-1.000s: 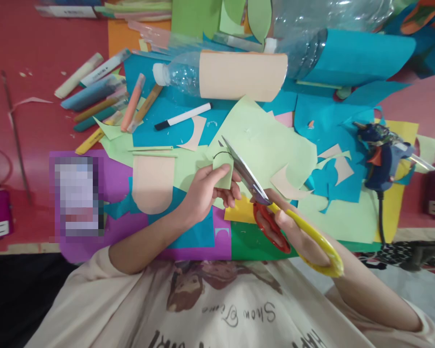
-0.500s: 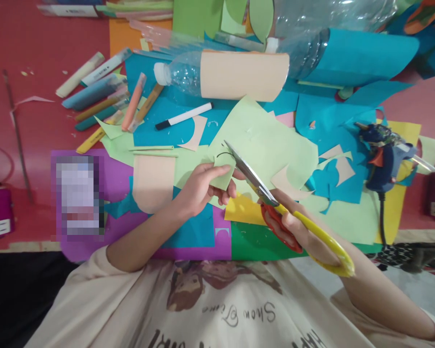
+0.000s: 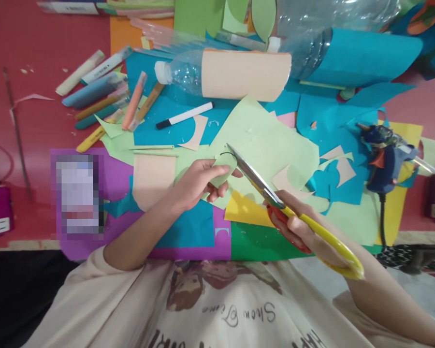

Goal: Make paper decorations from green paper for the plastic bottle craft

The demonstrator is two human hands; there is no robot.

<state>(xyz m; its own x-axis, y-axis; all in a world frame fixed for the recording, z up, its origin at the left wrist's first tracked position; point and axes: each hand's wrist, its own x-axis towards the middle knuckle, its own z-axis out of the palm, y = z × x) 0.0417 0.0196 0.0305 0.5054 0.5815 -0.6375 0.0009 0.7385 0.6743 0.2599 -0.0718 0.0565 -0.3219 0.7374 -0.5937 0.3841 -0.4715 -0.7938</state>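
Near the middle of the frame, the left hand pinches a small light green paper piece between thumb and fingers. The right hand, lower right of centre, grips the handles of the scissors, whose blades meet the paper's edge. A marker and a paper-wrapped bottle lie above; a glue gun rests at right.

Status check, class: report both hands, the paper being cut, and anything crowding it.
Left hand pinches green paper piece. Right hand grips scissors, blades at the piece. Paper scraps crowd close.
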